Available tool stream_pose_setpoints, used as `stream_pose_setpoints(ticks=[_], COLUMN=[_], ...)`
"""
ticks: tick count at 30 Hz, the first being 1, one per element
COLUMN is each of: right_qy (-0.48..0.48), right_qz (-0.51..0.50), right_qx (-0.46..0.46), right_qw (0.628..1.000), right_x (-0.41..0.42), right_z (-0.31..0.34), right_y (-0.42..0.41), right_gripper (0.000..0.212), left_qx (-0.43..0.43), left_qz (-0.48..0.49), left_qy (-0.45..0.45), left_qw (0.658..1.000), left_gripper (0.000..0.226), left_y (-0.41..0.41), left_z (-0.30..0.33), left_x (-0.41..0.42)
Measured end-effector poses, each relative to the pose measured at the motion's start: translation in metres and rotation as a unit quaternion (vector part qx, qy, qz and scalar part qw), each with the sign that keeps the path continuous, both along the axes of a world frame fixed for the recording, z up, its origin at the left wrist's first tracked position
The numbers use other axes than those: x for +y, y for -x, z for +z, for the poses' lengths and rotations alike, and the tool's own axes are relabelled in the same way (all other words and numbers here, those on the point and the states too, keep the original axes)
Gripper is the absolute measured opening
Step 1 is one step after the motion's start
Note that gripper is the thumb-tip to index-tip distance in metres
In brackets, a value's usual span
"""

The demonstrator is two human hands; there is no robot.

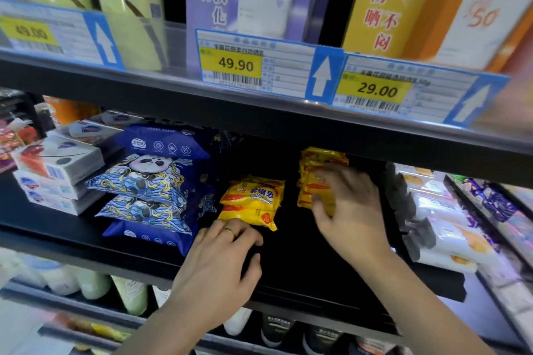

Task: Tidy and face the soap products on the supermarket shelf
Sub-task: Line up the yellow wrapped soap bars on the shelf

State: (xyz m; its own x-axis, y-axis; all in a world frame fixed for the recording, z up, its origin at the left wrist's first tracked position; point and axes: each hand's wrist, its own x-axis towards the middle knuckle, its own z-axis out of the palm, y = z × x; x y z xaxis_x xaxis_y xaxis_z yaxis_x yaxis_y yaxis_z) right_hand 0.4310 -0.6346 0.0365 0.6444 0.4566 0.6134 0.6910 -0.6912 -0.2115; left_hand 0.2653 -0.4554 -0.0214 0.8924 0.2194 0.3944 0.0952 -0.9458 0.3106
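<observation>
Yellow sulfur soap packets sit in two stacks on the black shelf (pixel 288 268): the left stack (pixel 252 200) near the front with its label readable, the right stack (pixel 317 176) set further back. Right hand (pixel 350 210) has its fingers curled round the right stack's front; left hand (pixel 222 265) rests at the left stack's base, fingers loosely spread, holding nothing. Judged partway: stacks unaligned, a gap between them, right stack still to come forward.

Price tags (pixel 236 65): 49.90, 29.00, 49.00
</observation>
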Motion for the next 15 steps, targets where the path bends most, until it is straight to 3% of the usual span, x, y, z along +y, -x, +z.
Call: stream_pose_setpoints(ticks=[3,7,15], right_qy=[0.035,0.051,-0.071], right_qz=[-0.066,-0.028,0.037], right_qx=[0.074,0.101,0.091], right_qw=[0.994,0.993,0.993], right_x=[-0.021,-0.029,-0.040], right_z=[-0.006,-0.013,-0.016], right_y=[-0.017,-0.026,-0.026], right_gripper=[0.057,0.058,0.047], left_qx=[0.001,0.010,-0.005], left_qz=[0.003,0.003,-0.007], left_qy=[-0.002,-0.001,0.044], left_qw=[1.000,1.000,0.999], left_gripper=[0.034,0.032,0.018], left_y=[-0.001,-0.005,-0.010], left_z=[0.002,0.006,0.007], left_x=[-0.001,-0.005,-0.011])
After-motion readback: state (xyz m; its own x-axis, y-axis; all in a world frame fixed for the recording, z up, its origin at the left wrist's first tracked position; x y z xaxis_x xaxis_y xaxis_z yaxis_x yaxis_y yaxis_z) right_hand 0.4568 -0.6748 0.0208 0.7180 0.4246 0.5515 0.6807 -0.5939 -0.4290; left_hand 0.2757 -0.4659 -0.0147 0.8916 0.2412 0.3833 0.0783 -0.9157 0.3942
